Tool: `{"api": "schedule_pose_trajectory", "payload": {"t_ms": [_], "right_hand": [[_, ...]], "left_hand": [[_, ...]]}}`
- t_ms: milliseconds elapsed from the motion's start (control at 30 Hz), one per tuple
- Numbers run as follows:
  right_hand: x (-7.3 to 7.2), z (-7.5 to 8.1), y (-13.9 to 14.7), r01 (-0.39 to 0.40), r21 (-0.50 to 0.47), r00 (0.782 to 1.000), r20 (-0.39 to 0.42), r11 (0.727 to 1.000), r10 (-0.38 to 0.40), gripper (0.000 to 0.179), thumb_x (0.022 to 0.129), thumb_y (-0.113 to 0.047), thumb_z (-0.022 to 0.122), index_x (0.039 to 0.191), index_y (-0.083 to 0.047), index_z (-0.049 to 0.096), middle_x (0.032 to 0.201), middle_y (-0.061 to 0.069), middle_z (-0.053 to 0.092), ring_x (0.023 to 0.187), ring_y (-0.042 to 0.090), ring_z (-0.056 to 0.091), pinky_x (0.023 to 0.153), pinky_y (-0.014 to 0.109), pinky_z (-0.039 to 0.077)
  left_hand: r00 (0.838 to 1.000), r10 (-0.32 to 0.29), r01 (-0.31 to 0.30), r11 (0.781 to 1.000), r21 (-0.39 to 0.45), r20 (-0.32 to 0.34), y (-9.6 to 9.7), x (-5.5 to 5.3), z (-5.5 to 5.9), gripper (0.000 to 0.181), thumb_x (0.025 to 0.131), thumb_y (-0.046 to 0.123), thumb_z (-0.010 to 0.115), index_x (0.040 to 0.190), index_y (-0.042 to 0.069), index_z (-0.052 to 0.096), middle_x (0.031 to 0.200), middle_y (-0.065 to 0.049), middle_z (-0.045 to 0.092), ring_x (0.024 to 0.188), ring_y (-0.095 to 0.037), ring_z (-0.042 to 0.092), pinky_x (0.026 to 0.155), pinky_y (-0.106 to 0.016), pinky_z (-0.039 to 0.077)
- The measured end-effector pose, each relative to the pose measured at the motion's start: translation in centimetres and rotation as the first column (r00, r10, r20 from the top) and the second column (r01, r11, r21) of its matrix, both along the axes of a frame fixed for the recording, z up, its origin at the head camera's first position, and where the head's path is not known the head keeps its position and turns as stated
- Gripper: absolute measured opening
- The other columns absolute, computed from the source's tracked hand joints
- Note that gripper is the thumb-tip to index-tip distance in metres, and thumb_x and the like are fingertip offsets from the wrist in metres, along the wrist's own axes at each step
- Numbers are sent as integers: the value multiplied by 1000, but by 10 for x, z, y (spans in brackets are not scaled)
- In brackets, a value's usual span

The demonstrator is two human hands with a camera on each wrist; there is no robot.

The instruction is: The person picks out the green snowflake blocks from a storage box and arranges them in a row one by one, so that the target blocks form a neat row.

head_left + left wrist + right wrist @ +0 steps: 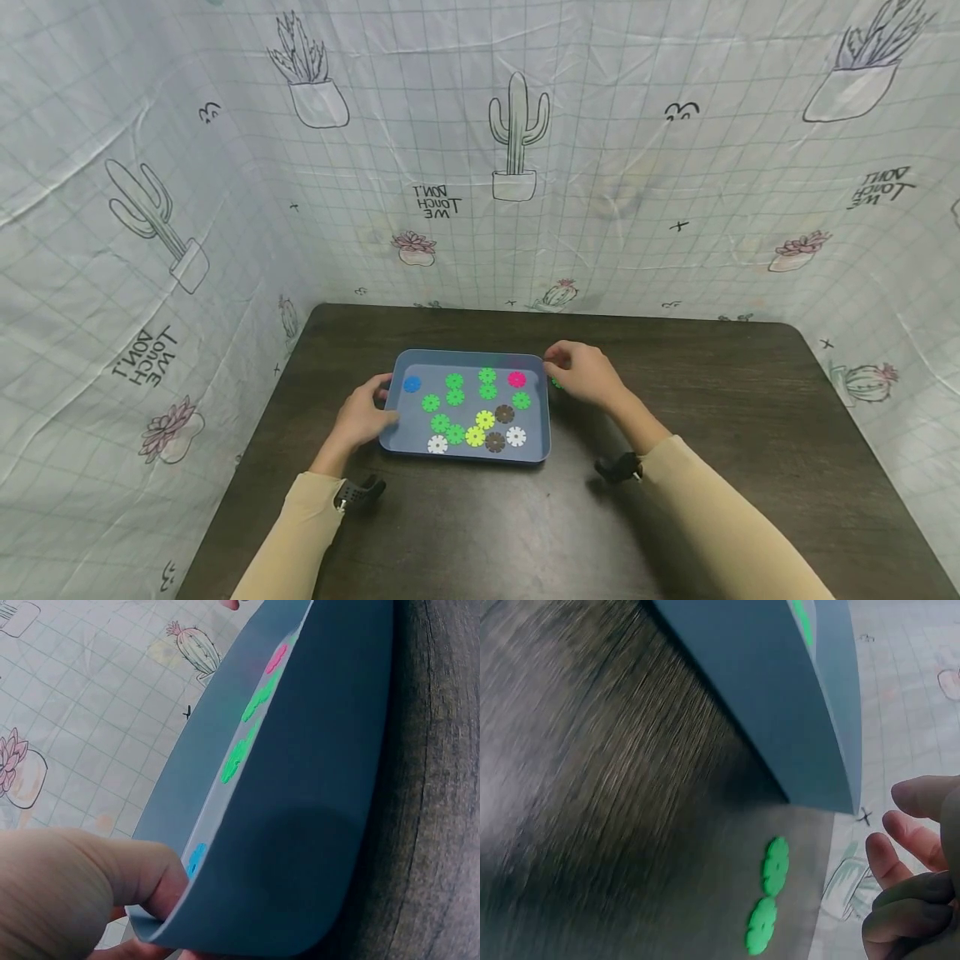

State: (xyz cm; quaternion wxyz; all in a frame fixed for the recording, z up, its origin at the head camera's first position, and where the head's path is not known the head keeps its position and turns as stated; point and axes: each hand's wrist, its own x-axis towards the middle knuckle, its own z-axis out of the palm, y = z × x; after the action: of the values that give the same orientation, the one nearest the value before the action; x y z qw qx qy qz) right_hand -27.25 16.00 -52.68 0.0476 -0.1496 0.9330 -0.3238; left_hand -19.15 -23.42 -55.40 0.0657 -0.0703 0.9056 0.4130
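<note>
Green, notched plastic discs (pixel 775 866), two, on dark wooden desk (pixel 690 375) beside blue-grey rectangular tray (pixel 465 456); right-hand grip (pixel 587 373) apart, left-hand grip (pixel 362 414) clamped on tray wall, where an uneven pull could jostle loose contents.

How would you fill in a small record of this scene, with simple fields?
Surface: dark wooden table
Container: blue-grey tray
Inside: flat notched discs, namely eight green discs, two white discs, two yellow discs, two brown discs, one pink disc, one blue disc
Outside: two loose green discs on the table, beside the tray's right end
Left hand: grips the tray's left end
Right hand: near the tray's far right corner, holding nothing visible
Backdrop: pale cloth with plant drawings
</note>
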Motion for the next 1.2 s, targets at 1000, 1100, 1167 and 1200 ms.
{"api": "schedule_pose_trajectory", "payload": {"t_ms": [1000, 1100, 1167, 1200], "right_hand": [[25, 1, -69, -308, 53, 951, 6, 950, 308, 26, 94, -28, 75, 114, -12, 74, 95, -2, 68, 83, 14, 62, 70, 37, 51], [27, 2, -74, -341, 66, 940, 11, 938, 341, 27, 94, -28, 76, 115, -11, 74, 98, 1, 69, 87, 19, 64, 73, 39, 51], [29, 2, -78, -371, 68, 928, 9, 926, 371, 28, 95, -28, 75, 117, -10, 74, 100, 3, 70, 90, 21, 66, 75, 41, 52], [30, 2, -80, -385, 73, 923, 5, 920, 386, 29, 94, -28, 76, 117, -10, 74, 101, 3, 71, 91, 21, 66, 76, 41, 52]], "left_hand": [[1000, 7, -7, 1000, 21, 0, 1, -1, -4, 74, 80, 2, 74, 151, 8, 51, 126, -20, 65, 104, -36, 64, 78, -46, 56], [1000, 6, -6, 1000, 22, 0, 0, -1, -3, 74, 80, 3, 73, 151, 8, 51, 126, -20, 65, 104, -36, 64, 78, -45, 56], [1000, 6, -6, 1000, 24, -2, 0, -1, -3, 74, 80, 3, 73, 151, 8, 51, 126, -20, 66, 104, -36, 64, 78, -46, 55], [1000, 6, -6, 1000, 26, -2, 0, -1, -3, 74, 80, 3, 73, 151, 8, 51, 126, -20, 66, 104, -36, 64, 78, -46, 55]]}}
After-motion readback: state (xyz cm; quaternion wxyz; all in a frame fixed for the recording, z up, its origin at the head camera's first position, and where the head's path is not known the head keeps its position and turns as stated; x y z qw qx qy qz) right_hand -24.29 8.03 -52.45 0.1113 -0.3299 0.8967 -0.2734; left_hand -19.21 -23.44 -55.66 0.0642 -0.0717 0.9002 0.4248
